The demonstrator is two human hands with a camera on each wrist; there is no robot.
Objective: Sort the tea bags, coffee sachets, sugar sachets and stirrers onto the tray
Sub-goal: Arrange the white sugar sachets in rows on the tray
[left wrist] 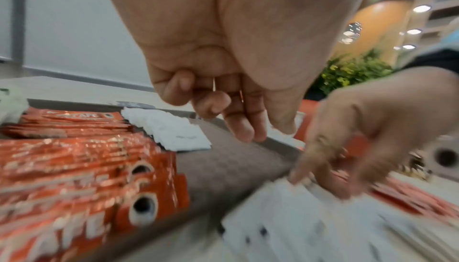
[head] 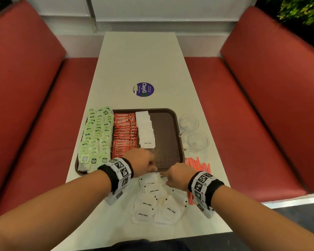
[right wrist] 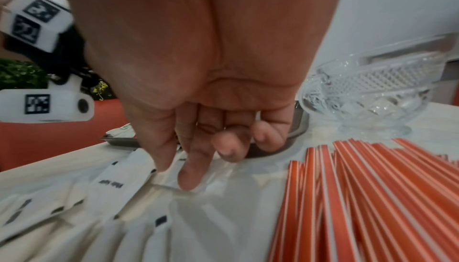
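Nearest the person, a loose heap of white sugar sachets (head: 153, 203) lies on the counter (head: 140, 57), just before the near edge of the brown tray (head: 170, 127). The right hand (head: 178, 175) reaches down onto the far end of this heap; in the right wrist view its thumb and forefinger tips touch a sachet while the other fingers curl in, but whether it already pinches one I cannot tell. The left hand (head: 143, 163) hovers over the near rim of the tray with fingers loosely bent and nothing seen in them. To the right of the heap, beside the tray's near right corner, red-and-white stirrers (head: 198, 164) lie bundled on the counter. On the tray, going from its left side, green tea bags (head: 96, 134) fill two or three overlapping rows and spill a little past the left rim, then red coffee sachets (head: 124, 133) sit in an overlapping column, then a column of white sugar sachets (head: 145, 129) runs from the far rim toward the middle; the right part of the tray shows bare brown surface. Just right of the tray stand two clear glass cups (head: 193, 131), one behind the other. Beyond the tray a round purple sticker (head: 143, 89) is on the counter, and red benches (head: 252, 91) flank it on both sides.
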